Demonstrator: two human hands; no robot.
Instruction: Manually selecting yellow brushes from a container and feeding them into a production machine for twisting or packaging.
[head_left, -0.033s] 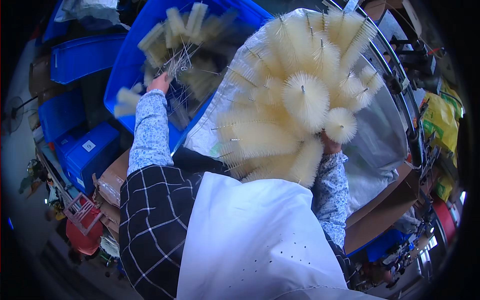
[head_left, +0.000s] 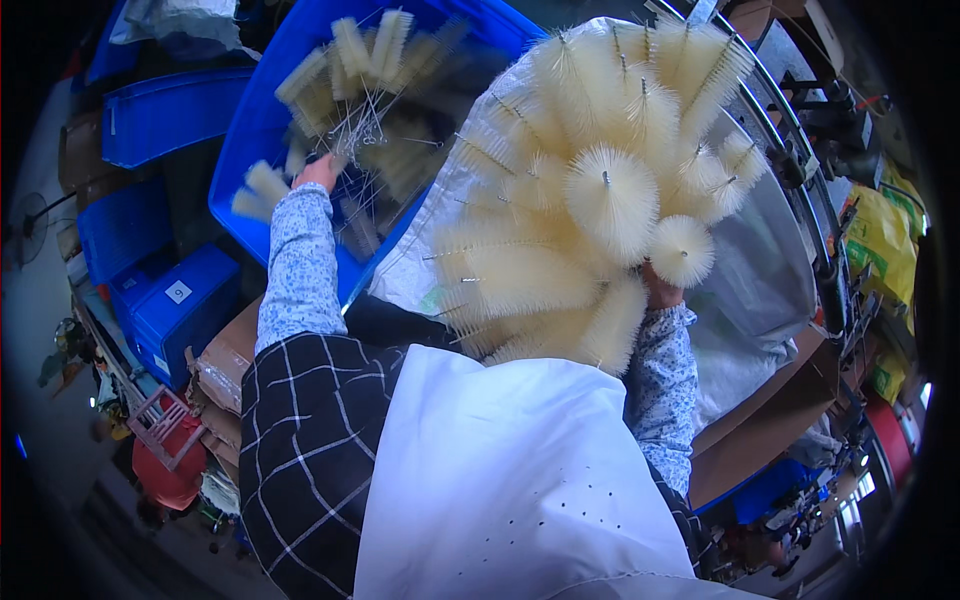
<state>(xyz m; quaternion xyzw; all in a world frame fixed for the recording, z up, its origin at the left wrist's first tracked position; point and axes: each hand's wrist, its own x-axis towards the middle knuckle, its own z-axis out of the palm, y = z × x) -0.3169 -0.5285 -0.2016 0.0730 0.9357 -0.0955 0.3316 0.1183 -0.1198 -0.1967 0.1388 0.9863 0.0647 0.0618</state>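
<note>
My left hand (head_left: 318,173) reaches into a large blue bin (head_left: 235,150). Its fingers are closed around thin looped wire handles (head_left: 365,125) of twisted-wire brushes. Pale cream bristle heads (head_left: 350,48) fan out beyond the hand, and two smaller heads (head_left: 262,188) stick out beside it. To the right, a big cluster of cream brushes (head_left: 610,195) spreads over a white woven sack (head_left: 440,215), wire tips pointing outward. My right hand (head_left: 662,288) is tucked against the near right side of this cluster. Bristles hide its fingers, so its grip does not show.
Blue boxes (head_left: 180,305) and a blue panel (head_left: 175,115) stand at the left. Cardboard (head_left: 760,425) lies at the lower right, below a curved metal rail (head_left: 800,150). Yellow bags (head_left: 880,255) are at the far right. A red stool (head_left: 170,465) is at the lower left.
My left hand has shifted slightly down and left. The brush heads around it have moved a little. The right hand and the big cluster look the same.
</note>
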